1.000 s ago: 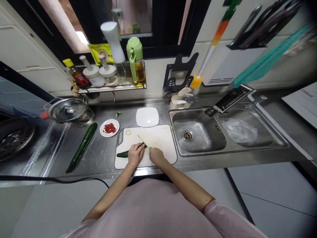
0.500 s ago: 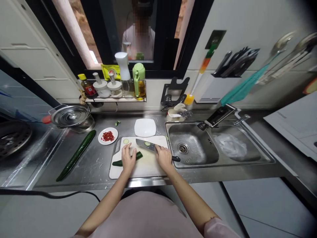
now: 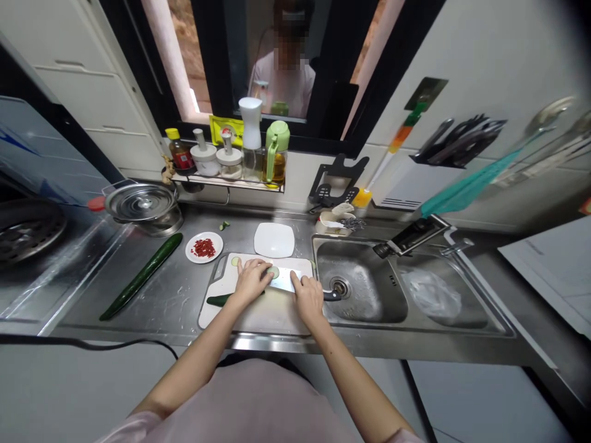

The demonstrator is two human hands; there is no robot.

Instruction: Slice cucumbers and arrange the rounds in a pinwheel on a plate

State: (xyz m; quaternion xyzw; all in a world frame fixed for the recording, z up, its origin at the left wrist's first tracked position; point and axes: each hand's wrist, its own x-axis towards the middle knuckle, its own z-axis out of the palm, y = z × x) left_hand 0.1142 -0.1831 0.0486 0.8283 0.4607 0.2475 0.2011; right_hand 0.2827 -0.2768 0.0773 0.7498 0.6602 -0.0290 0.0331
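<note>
My right hand grips a kitchen knife, its blade turned flat and its black handle sticking out to the right. On the blade lies a round cucumber slice. The thumb and fingertips of my left hand close on that slice's left edge. Under my left wrist rests a cut piece of cucumber, partly hidden, on the white cutting board. Another cucumber slice sits near the board's upper left corner.
Left of the board lies a whole cucumber. Behind it are a plate of chopped red pieces and a white square plate. A lidded pot stands at the left. The sink borders the board's right side.
My left hand has moved right from the cucumber piece to the slice on the blade. The knife blade has turned flatter. The camera view has shifted and tilted slightly.
</note>
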